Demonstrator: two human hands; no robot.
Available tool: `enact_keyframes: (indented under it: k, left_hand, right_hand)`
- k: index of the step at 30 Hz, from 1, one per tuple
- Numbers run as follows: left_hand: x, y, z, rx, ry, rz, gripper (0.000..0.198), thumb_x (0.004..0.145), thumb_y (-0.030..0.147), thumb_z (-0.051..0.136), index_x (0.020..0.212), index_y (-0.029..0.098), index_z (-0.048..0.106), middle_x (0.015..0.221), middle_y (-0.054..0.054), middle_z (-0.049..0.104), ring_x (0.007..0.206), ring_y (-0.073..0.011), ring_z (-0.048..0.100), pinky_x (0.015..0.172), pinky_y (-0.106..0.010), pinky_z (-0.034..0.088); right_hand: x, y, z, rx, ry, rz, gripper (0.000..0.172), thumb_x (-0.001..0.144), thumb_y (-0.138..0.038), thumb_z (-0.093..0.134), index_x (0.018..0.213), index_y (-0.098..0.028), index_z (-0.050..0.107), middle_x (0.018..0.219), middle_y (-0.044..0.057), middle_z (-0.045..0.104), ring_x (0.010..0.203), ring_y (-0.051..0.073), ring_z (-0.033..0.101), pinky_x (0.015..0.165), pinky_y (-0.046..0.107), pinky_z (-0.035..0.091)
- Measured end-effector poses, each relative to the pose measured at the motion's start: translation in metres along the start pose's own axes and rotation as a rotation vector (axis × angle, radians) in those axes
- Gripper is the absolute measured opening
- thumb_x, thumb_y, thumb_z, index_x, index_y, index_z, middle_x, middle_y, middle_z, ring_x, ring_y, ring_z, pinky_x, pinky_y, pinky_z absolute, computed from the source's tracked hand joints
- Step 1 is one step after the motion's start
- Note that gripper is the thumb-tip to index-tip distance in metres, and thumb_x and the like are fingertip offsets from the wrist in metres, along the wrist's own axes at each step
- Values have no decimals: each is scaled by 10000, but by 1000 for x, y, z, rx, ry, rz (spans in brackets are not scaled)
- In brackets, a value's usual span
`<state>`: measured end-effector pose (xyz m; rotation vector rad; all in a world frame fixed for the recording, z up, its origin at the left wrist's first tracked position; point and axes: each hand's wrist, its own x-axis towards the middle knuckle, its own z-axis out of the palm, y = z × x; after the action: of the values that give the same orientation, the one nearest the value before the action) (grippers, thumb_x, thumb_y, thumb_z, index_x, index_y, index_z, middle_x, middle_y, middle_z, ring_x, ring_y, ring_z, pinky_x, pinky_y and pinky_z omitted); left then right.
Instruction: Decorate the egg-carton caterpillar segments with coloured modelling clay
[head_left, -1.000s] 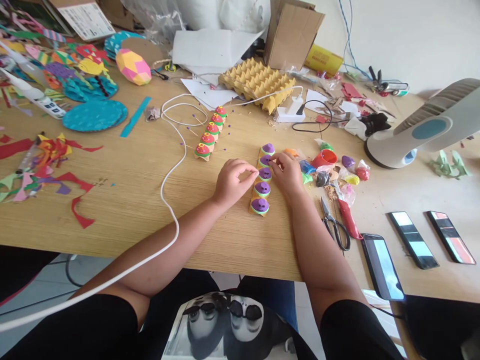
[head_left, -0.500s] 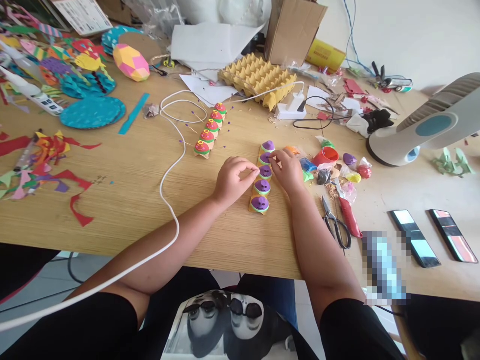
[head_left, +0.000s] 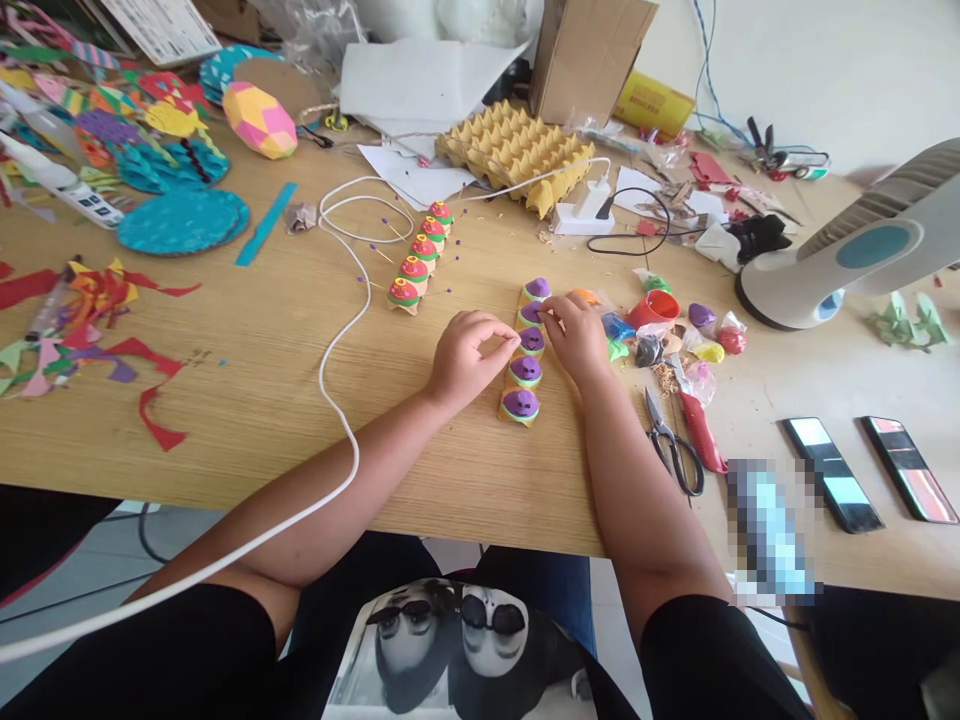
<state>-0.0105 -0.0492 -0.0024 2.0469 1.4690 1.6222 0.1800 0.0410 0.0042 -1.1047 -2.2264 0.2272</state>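
Observation:
A strip of egg-carton cups topped with purple and green clay (head_left: 523, 385) lies on the wooden table (head_left: 262, 400) in front of me. My left hand (head_left: 465, 355) is curled, thumb and forefinger pinched against the strip's left side near its middle cup. My right hand (head_left: 577, 335) is curled on the strip's right side, fingertips pinching at the second cup from the far end. What the fingertips hold is too small to see. A second strip with red, green and yellow tops (head_left: 420, 258) lies farther back to the left, with purple pins scattered around it.
Clay lumps and a red cup (head_left: 651, 310) lie right of my right hand, with scissors (head_left: 671, 450) and a red knife (head_left: 697, 430) nearer. Phones (head_left: 825, 470) and a fan (head_left: 847, 250) sit at right. A white cable (head_left: 341, 330), yellow egg tray (head_left: 517, 155) and paper crafts (head_left: 180, 215) fill the left and back.
Both hands have stayed pinched at the purple strip with only tiny finger shifts. The view has drifted slightly.

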Motion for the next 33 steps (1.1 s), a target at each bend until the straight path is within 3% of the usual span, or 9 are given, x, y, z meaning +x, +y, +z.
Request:
enact_keyframes:
  k: [12, 17, 21, 26, 33]
  left_hand:
    - [0, 2, -1, 3, -7, -11, 88, 905, 252, 689, 828, 210, 702, 874, -10, 748, 888, -178, 678, 877, -341, 514]
    - [0, 1, -1, 7, -9, -14, 89, 907, 256, 686, 832, 212, 705, 884, -10, 749, 896, -177, 679, 882, -340, 516]
    - [0, -1, 0, 18, -12, -36, 103, 911, 275, 681, 830, 214, 702, 888, -12, 749, 901, -182, 677, 887, -350, 519]
    - [0, -1, -1, 10, -18, -52, 105, 914, 271, 676, 831, 212, 698, 887, -12, 743, 895, -178, 673, 888, -346, 516]
    - [0, 0, -1, 1, -10, -52, 90, 904, 255, 688, 827, 211, 704, 878, -9, 745, 886, -177, 674, 878, -341, 510]
  right_hand:
    - [3, -9, -1, -134, -55, 1, 219, 993, -260, 461, 954, -195, 666, 942, 122, 663, 864, 260, 586, 765, 368, 459]
    - [3, -7, 1, -56, -46, 34, 154, 965, -268, 509, 900, -202, 633, 900, 108, 648, 834, 248, 577, 768, 369, 452]
    - [3, -2, 5, 193, -3, 175, 122, 911, -288, 595, 815, -212, 596, 737, 21, 588, 697, 179, 518, 671, 315, 415]
    - [3, 1, 2, 734, 58, 442, 205, 869, -390, 677, 808, -216, 585, 658, -44, 507, 579, 107, 415, 553, 253, 332]
    - [6, -4, -8, 1093, 216, 558, 315, 819, -443, 756, 769, -219, 540, 707, -47, 528, 505, 54, 322, 455, 205, 252]
